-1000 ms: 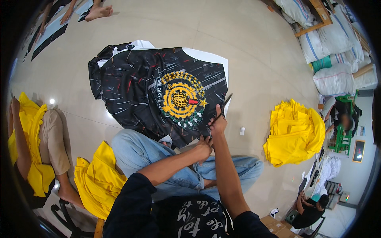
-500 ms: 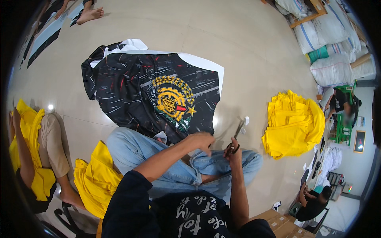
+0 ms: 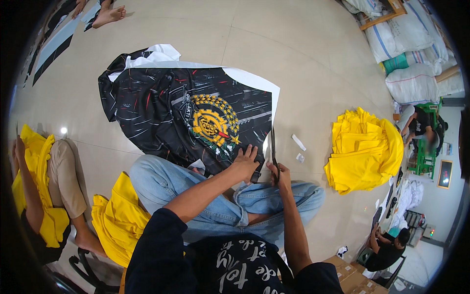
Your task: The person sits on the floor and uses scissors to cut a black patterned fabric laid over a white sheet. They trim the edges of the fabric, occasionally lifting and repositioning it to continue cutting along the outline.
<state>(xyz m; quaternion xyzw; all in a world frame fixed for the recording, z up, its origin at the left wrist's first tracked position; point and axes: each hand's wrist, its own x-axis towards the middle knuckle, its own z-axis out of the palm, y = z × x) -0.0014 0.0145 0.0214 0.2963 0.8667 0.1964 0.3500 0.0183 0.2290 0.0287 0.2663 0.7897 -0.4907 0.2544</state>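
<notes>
A black printed fabric piece (image 3: 152,105) with a yellow emblem and white edges lies on the floor in front of my crossed legs. My left hand (image 3: 245,164) rests on its near right corner, fingers spread, pressing it down. My right hand (image 3: 279,175) is closed round the handles of a pair of scissors (image 3: 273,147). The long blades point away from me, along the right edge of the fabric. How far they are parted is hard to make out. Two small white scraps (image 3: 298,142) lie just right of the blades.
A stack of yellow cloth (image 3: 362,152) sits at the right, and more yellow cloth (image 3: 117,218) lies by my left knee. A co-worker (image 3: 32,196) sits at the left with yellow fabric. White sacks (image 3: 411,85) are piled at the far right; cardboard boxes (image 3: 342,274) stand near right.
My left hand has come down from the air onto the fabric's corner. My right hand has moved left and the scissors have swung from beside the fabric to its right edge.
</notes>
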